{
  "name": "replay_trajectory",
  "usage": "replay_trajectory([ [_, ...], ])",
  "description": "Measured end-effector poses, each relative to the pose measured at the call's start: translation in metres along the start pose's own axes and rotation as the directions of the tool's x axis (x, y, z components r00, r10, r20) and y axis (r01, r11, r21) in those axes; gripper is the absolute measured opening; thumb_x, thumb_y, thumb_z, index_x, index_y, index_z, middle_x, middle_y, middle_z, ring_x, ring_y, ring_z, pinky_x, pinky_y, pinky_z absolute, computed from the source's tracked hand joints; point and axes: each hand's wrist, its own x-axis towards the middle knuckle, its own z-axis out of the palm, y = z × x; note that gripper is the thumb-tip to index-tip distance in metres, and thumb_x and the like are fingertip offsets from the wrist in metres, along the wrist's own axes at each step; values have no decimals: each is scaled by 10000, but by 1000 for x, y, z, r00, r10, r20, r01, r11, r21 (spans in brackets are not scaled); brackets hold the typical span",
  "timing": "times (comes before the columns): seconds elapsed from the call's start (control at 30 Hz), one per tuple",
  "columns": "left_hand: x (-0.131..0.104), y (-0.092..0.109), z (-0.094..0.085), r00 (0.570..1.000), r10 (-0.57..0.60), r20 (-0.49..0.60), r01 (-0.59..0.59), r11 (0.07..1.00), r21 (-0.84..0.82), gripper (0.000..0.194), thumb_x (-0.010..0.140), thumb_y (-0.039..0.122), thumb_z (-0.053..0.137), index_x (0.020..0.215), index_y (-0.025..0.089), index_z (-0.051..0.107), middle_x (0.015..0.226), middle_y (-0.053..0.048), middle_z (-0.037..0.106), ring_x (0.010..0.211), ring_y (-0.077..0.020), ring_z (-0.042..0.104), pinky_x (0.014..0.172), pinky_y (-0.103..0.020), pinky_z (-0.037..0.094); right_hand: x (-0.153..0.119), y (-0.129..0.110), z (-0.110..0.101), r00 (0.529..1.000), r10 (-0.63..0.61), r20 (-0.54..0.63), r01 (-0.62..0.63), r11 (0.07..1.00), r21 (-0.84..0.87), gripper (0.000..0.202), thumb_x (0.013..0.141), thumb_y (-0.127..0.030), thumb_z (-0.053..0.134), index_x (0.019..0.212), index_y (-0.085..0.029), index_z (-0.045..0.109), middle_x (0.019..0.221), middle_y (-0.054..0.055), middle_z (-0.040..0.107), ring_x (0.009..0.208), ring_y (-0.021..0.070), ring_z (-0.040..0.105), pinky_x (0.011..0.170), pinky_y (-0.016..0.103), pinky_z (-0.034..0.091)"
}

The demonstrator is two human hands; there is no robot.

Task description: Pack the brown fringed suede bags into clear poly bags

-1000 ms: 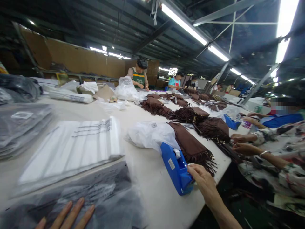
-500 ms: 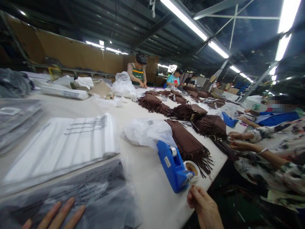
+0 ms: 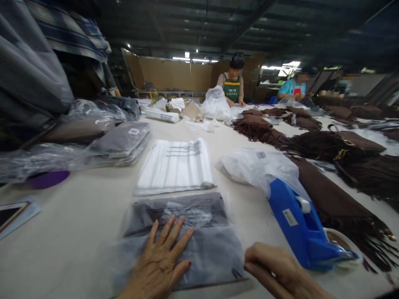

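Observation:
My left hand (image 3: 166, 253) lies flat with fingers spread on a dark item in a clear plastic bag (image 3: 212, 245), pressing it to the table. Close to the bag's right edge, my right hand (image 3: 274, 265) is closed in a pinch; whatever its fingers hold is too small or hidden to make out. Right of that hand stands a blue tape dispenser (image 3: 296, 224), with a roll of tape (image 3: 343, 245) lying beside its cutting end. Just beyond the bagged item is a stack of white printed plastic bags (image 3: 174, 166).
Brown fringed bags (image 3: 324, 182) spread over the right side. A crumpled white plastic bag (image 3: 258, 166) touches the dispenser. Plastic-wrapped grey packs (image 3: 118, 141) sit at left, near a phone (image 3: 12, 214). A person in a green apron (image 3: 233, 87) works across the table (image 3: 77, 224).
My view has turned left. My right hand has moved from beside the dispenser's cutting end to the bagged item's right edge, still pinched. The left hand stays flat on the bag.

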Motion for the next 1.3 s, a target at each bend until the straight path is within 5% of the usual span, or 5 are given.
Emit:
replay_trajectory([
  [0.17,-2,0,2,1000,-5,21,6,999,-47,645,849,539,460,1411,302,253,1442,-57,371,1346,-274,236,1104,-495,3,94,-12,-3,920,-52,388,182,935,-305,166,860,-260,511,744,-196,611,678,2,633,613,113,544,561,208,343],
  [0.4,-2,0,1,999,-9,44,12,996,-84,672,830,535,493,1411,296,256,1444,-70,364,1346,-292,232,1095,-524,7,141,13,18,943,126,309,23,899,-436,159,655,-320,735,606,-192,655,554,4,628,529,129,542,460,219,280],
  [0.7,0,0,2,999,-19,30,21,997,-78,646,845,565,445,1408,309,258,1442,-50,372,1358,-267,213,1105,-495,-5,76,25,28,944,-67,-322,-115,850,-514,318,934,-283,367,871,-146,647,811,86,677,785,184,619,705,290,450],
  [0.83,0,2,-3,998,-24,55,27,998,-62,652,857,548,444,1418,301,223,1470,-45,323,1372,-256,187,1112,-478,-11,51,18,85,800,-547,-247,216,646,-732,431,888,-342,446,1230,-93,528,1238,150,579,1195,286,473,941,412,395],
  [1.3,-85,-72,21,938,-295,185,314,945,-89,529,938,344,295,1429,336,97,1457,-70,333,1282,-211,407,998,-455,391,41,22,94,840,-478,-257,210,723,-658,545,887,-382,446,1357,-116,381,1313,196,510,1249,302,438,952,470,416],
])
